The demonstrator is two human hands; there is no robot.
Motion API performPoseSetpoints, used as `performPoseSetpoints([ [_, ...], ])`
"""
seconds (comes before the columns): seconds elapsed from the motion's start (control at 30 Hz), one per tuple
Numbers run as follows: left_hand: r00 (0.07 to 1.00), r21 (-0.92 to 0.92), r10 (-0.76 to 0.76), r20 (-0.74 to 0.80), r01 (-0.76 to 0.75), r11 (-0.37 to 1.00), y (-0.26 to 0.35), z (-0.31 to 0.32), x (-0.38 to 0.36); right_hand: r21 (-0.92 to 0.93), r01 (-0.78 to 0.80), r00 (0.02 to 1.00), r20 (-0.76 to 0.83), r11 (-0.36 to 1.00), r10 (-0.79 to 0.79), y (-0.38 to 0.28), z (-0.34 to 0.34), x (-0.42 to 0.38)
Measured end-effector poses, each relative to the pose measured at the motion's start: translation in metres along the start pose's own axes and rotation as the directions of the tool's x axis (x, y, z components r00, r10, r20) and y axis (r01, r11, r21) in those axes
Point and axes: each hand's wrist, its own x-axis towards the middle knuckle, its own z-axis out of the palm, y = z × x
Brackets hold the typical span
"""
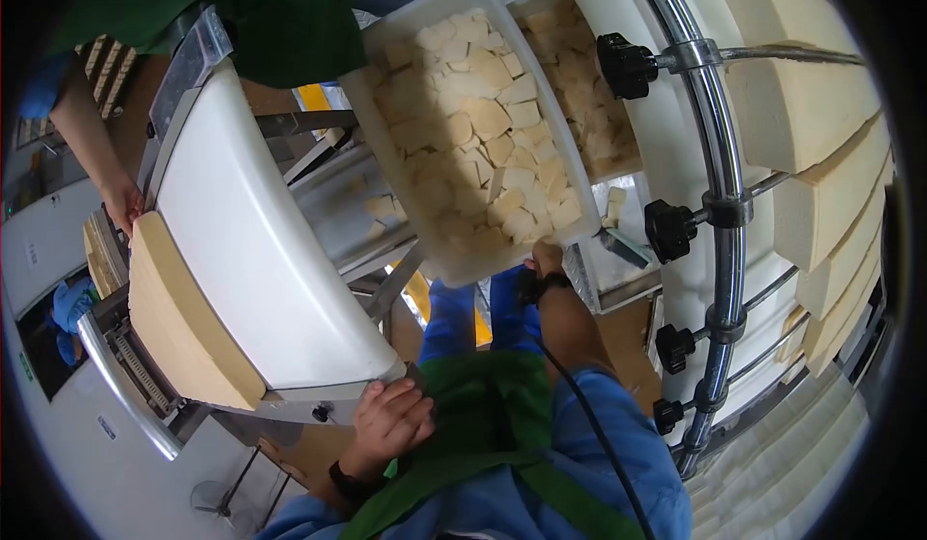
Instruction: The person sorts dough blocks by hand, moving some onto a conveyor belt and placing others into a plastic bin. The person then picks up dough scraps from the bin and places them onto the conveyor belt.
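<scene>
My left hand is curled over the near corner of a curved white work surface, its fingers together. Along that surface's left edge lies a large pale-yellow slab that looks like cheese. My right hand grips the near rim of a translucent plastic bin, with its fingers partly hidden by the bin. Many pale-yellow chunks fill the bin, some in shadow.
A second bin of similar pieces stands behind the first. To the right, a curved chrome rail carries black knobs and rods beside large pale-yellow blocks. A co-worker's hand touches the slab's far end.
</scene>
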Motion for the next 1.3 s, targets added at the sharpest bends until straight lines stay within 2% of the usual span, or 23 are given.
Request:
performPoseSetpoints([
  [0.13, 1.0, 0.006, 0.009, -0.003, -0.009, 1.0, 0.001, 0.002, 0.001, -0.192, 0.05, 0.994, 0.1, 0.98, -0.031, 0.009, -0.009, 0.009],
  [0.2, 1.0, 0.008, 0.019, -0.007, -0.019, 1.0, 0.001, 0.003, 0.004, -0.336, 0.193, 0.98, 0.015, 0.922, -0.2, 0.046, -0.012, 0.043],
  [0.3, 0.999, -0.002, 0.011, -0.034, -0.011, 1.0, 0.002, 0.009, 0.002, -0.491, 0.339, 0.924, 0.012, 0.803, -0.383, 0.089, -0.022, 0.044],
  [0.37, 0.998, -0.015, 0.014, -0.068, -0.015, 1.0, 0.001, 0.008, 0.007, -0.564, 0.249, 0.946, -0.03, 0.787, -0.321, 0.127, -0.009, 0.042],
  [0.4, 0.997, -0.029, 0.024, -0.076, -0.026, 0.999, 0.001, 0.007, 0.01, -0.572, 0.21, 0.976, 0.075, 0.793, -0.204, 0.127, -0.008, 0.021],
  [0.47, 0.995, -0.047, 0.026, -0.098, -0.03, 0.998, 0.003, 0.004, 0.013, -0.601, 0.234, 0.967, 0.222, 0.764, -0.121, 0.124, -0.003, -0.018],
  [0.5, 0.991, -0.08, 0.052, -0.119, -0.062, 0.995, 0.001, 0.005, 0.014, -0.609, 0.297, 0.95, 0.268, 0.735, -0.162, 0.123, 0.001, -0.03],
  [0.57, 0.981, -0.139, 0.086, -0.171, -0.11, 0.984, -0.001, 0.007, 0.013, -0.521, 0.406, 0.909, 0.316, 0.751, -0.273, 0.103, 0.008, -0.051],
  [0.67, 0.95, -0.26, 0.177, -0.258, -0.244, 0.934, -0.007, -0.002, 0.013, -0.195, 0.513, 0.844, 0.296, 0.836, -0.448, 0.045, 0.005, -0.13],
  [0.7, 0.938, -0.257, 0.182, -0.296, -0.262, 0.93, -0.007, -0.006, 0.011, -0.053, 0.315, 0.892, 0.358, 0.948, -0.277, 0.014, -0.002, -0.173],
  [0.73, 0.925, -0.253, 0.189, -0.329, -0.28, 0.926, -0.008, -0.01, 0.008, 0.033, 0.465, 0.811, 0.384, 0.884, -0.441, -0.007, -0.005, -0.199],
  [0.77, 0.912, -0.252, 0.198, -0.359, -0.299, 0.921, -0.01, -0.018, 0.004, 0.127, 0.595, 0.702, 0.397, 0.793, -0.591, -0.012, -0.011, -0.184],
  [0.8, 0.89, -0.228, 0.154, -0.429, -0.272, 0.935, -0.009, -0.034, 0.0, 0.255, 0.611, 0.682, 0.312, 0.75, -0.661, -0.034, -0.017, -0.22],
  [0.83, 0.901, -0.201, 0.097, -0.422, -0.198, 0.959, -0.018, -0.035, -0.012, 0.225, 0.695, 0.612, 0.313, 0.683, -0.726, -0.054, -0.025, -0.253],
  [0.9, 0.795, -0.042, -0.01, -0.606, -0.019, 0.999, -0.035, -0.049, -0.03, 0.193, 0.844, 0.423, 0.336, 0.501, -0.842, -0.081, -0.031, -0.303],
  [0.93, 0.719, -0.086, -0.217, -0.66, 0.214, 0.973, -0.043, -0.055, -0.041, 0.184, 0.902, 0.311, 0.355, 0.392, -0.882, -0.088, -0.037, -0.321],
  [0.97, 0.596, -0.152, -0.401, -0.696, 0.424, 0.893, -0.052, -0.06, -0.053, 0.179, 0.944, 0.196, 0.368, 0.276, -0.909, -0.095, -0.04, -0.338],
  [1.03, 0.25, -0.244, -0.582, -0.773, 0.73, 0.638, -0.078, -0.067, -0.072, 0.196, 0.967, 0.053, 0.47, 0.163, -0.881, -0.103, -0.039, -0.374],
  [1.1, 0.007, -0.318, -0.699, -0.715, 0.888, 0.333, -0.107, -0.063, -0.093, 0.214, 0.976, -0.09, 0.57, 0.041, -0.817, -0.109, -0.027, -0.401],
  [1.17, -0.039, -0.418, -0.836, -0.548, 0.878, 0.233, -0.118, -0.07, -0.107, 0.223, 0.971, -0.216, 0.674, -0.084, -0.707, -0.116, 0.0, -0.427],
  [1.2, -0.056, -0.458, -0.89, -0.452, 0.871, 0.178, -0.122, -0.072, -0.11, 0.131, 0.984, -0.179, 0.724, -0.123, -0.666, -0.118, 0.016, -0.447],
  [1.27, -0.011, -0.459, -0.915, -0.403, 0.867, 0.192, -0.123, -0.081, -0.11, 0.161, 0.961, -0.265, 0.761, -0.224, -0.593, -0.118, 0.064, -0.471],
  [1.3, 0.016, -0.458, -0.925, -0.379, 0.865, 0.203, -0.124, -0.085, -0.109, 0.224, 0.917, -0.377, 0.761, -0.33, -0.528, -0.12, 0.092, -0.471],
])
